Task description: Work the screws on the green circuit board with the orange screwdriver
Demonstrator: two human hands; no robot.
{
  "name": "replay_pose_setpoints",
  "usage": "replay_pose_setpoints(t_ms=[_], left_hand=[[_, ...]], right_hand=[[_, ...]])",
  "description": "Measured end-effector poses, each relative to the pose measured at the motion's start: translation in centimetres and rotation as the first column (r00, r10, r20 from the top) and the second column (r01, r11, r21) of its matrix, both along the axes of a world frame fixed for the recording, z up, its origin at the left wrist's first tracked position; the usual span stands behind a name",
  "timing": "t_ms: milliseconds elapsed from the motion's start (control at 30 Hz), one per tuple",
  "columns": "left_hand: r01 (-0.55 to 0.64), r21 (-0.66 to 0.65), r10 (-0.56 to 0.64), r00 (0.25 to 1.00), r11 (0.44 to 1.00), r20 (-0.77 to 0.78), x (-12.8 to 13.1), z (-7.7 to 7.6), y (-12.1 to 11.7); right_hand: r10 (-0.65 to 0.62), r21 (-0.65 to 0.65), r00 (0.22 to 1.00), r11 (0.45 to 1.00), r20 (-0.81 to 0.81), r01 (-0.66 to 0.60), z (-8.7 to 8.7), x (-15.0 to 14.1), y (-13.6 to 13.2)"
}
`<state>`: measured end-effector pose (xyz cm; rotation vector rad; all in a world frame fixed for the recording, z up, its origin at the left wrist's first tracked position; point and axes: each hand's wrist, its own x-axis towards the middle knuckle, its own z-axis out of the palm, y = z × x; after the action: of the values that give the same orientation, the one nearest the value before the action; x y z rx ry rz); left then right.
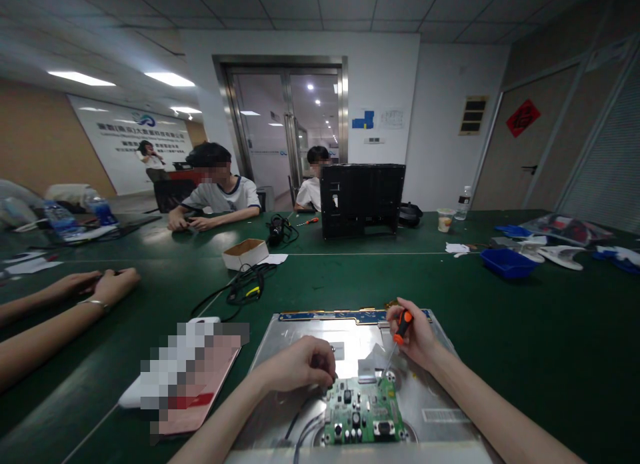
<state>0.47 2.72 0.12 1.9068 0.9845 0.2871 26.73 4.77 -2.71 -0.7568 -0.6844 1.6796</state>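
My right hand (419,336) grips a screwdriver (403,325) with an orange and black handle. Its thin shaft slants down to the upper right part of a green circuit board (364,401). My left hand (303,365) is closed, fingertips curled together at the board's upper left corner; whatever they may hold is hidden. Beneath the board lies a silvery metal display panel (440,391). A narrow blue circuit strip (340,315) runs along the panel's far edge. Dark cables (300,421) lie at the board's left side.
Left of the panel are a pink phone-like slab (200,401) and a white device, both partly blurred out. Beyond stand a small carton (245,253), black cables (245,287) and a black monitor frame (363,201). A blue tray (509,263) sits right. Other people's arms rest on the table.
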Motion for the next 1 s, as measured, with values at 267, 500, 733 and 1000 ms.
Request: replay_pose_setpoints(t_ms=[267,500,733,1000], left_hand=[[0.005,0.027,-0.005,1.000,1.000,-0.006,-0.1,-0.3,0.2],[0.021,0.051,-0.020,0.999,0.998,-0.026,-0.2,0.3,0.1],[0.023,0.037,-0.023,1.000,0.999,-0.015,-0.1,0.5,0.0],[0.037,0.001,-0.037,0.999,0.999,-0.020,-0.1,-0.1,0.3]], right_hand=[[-0.037,-0.011,0.999,0.999,-0.035,0.037,1.2,0.0,-0.4],[-0.051,0.075,0.996,0.996,0.068,0.046,0.9,-0.3,-0.6],[-0.184,0.242,0.952,0.962,0.244,0.123,2.1,-1.3,-1.8],[-0.508,0.710,0.506,0.587,0.697,-0.388,7.6,-4.6,-5.1]])
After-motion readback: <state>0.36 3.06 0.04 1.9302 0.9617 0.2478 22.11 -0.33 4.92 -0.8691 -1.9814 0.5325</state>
